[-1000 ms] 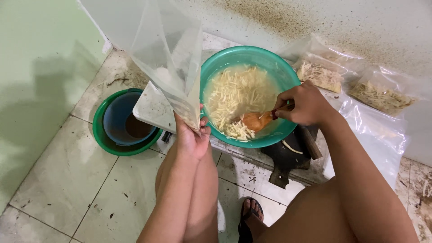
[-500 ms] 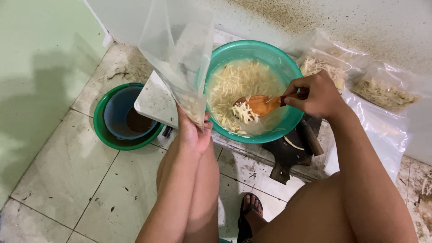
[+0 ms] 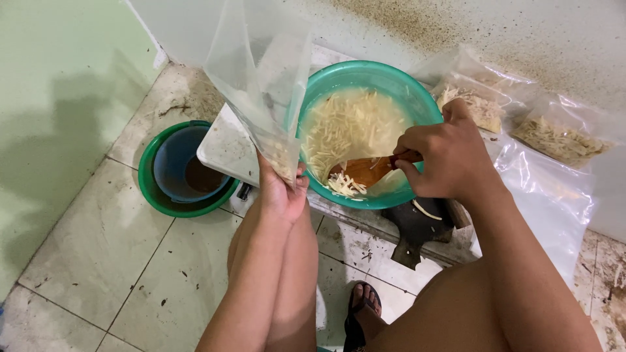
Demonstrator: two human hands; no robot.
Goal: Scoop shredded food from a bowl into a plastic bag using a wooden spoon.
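Our left hand (image 3: 282,190) has a tight grip on the bottom of a clear plastic bag (image 3: 261,85), which stands up above it. Just right of that grip, our right hand (image 3: 443,156) is closed around an orange spoon (image 3: 365,171). The spoon dips into pale shredded strips (image 3: 345,127) in the green bowl (image 3: 365,75). Farther right lie filled bags (image 3: 515,120).

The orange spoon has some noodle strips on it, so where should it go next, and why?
Probably up and over to the clear bag. The right hand holds the orange spoon low in the teal bowl, with pale strips lying on it. The left hand pinches the bag beside the bowl's rim, and it looks nearly empty, so tipping the scoop in seems likely.
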